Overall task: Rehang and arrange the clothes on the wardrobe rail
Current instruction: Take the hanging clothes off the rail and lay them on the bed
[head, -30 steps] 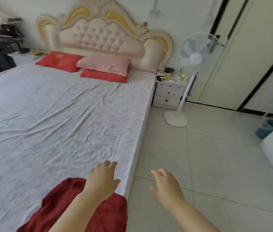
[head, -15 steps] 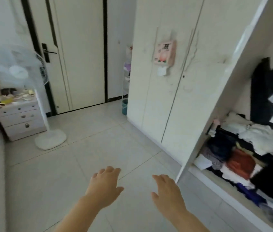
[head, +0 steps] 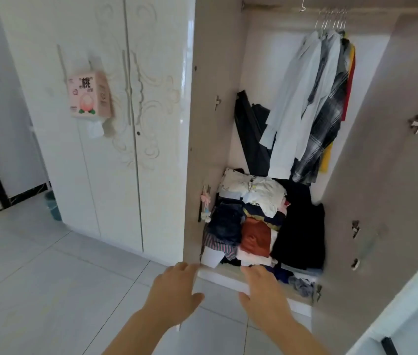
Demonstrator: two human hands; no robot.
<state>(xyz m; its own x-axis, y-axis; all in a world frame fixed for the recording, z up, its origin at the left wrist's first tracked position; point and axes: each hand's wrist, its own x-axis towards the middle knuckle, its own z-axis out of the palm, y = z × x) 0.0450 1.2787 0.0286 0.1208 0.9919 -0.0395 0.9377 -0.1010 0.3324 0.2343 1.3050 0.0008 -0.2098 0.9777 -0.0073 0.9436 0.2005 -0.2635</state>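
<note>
Facing the open wardrobe (head: 215, 124), the person held both hands out low, palms down. The left hand (head: 174, 295) was spread, fingers relaxed, holding nothing, its fingertips in front of the wardrobe's lower left corner. The right hand (head: 267, 295) was likewise loose and held nothing, just before the bottom ledge and near the pile. The rail (head: 267, 7) ran across the top of the compartment. Shirts (head: 305, 103) hung from hangers (head: 331, 20) bunched toward its right end: pale blue, white and plaid, with red and yellow behind. Below them a pile (head: 251, 221) of folded clothes filled the wardrobe's bottom, a black garment (head: 300, 226) on its right. A pink tissue box (head: 88, 94) hung on the closed doors (head: 131, 124) to the left. A bin (head: 53, 208) stood on the tiled floor (head: 36, 278) beside them.
</note>
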